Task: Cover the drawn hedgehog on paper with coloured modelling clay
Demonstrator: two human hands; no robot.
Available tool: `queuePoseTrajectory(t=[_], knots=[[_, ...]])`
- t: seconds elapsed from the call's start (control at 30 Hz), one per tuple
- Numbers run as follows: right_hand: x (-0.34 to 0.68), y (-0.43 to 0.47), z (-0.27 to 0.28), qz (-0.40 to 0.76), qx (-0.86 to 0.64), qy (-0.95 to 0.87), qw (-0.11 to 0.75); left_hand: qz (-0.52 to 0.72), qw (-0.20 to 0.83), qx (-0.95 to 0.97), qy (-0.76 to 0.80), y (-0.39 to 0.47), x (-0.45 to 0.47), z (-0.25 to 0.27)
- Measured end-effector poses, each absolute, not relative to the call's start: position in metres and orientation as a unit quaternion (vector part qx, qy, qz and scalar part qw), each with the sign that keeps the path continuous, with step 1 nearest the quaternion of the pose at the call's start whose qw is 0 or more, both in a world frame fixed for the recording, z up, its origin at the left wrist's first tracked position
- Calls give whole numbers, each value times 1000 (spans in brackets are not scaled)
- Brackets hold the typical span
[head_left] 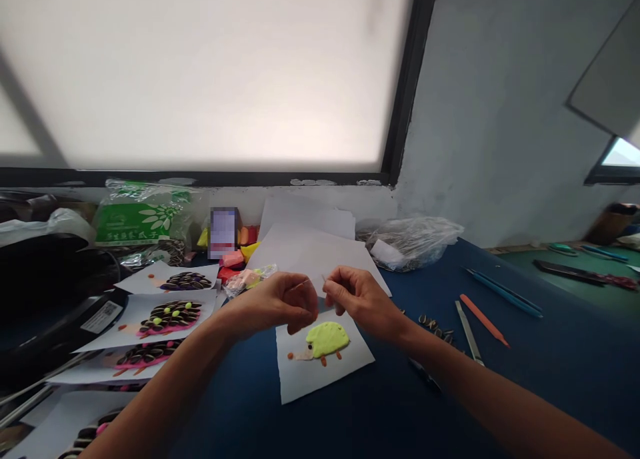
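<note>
Above a white card (325, 379) both my hands are raised close together, a small gap between them. My left hand (285, 300) has its fingers curled round, with a thin line showing at the fingertips that I cannot make out. Thumb and forefinger of my right hand (357, 298) are pinched on a tiny pale thing that is too small to name. On the card below lies a clay hedgehog (327, 339) with a smooth yellow-green body, a pale snout, a dark eye, and orange-brown nose and feet.
Left are several cards with seed-covered hedgehogs (170, 318), a black container (45, 299) and a green seed bag (135, 216). Coloured clay packs (233, 259) and white paper (310, 246) lie behind. Loose sunflower seeds (435, 326), an orange tool (485, 320) and blue tweezers (505, 292) lie right.
</note>
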State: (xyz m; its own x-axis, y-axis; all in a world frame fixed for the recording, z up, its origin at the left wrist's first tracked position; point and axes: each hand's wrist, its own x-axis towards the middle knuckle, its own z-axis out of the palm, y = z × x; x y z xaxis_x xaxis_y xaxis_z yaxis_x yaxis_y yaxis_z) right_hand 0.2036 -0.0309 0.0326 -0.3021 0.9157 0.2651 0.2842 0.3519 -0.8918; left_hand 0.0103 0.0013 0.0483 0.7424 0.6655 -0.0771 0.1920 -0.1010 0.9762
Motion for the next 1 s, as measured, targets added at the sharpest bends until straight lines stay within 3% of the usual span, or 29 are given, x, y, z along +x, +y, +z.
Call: queuePoseTrajectory(t=[0.4,0.5,0.63,0.8,0.9,1.0], knots=[[207,-30,32,326,-417,-734,426,151,606,720,302,6,9,42],[205,-31,33,356,-416,-710,442,184,586,719,324,10,5,43],[202,-33,33,448,-420,-689,386,209,564,730,325,16,-4,44],[201,-30,28,448,-430,-682,388,263,545,722,335,18,-12,48],[204,-27,26,438,-440,-677,395,267,467,741,402,24,-15,48],[207,-25,25,417,-452,-681,396,231,271,765,537,33,-22,43]])
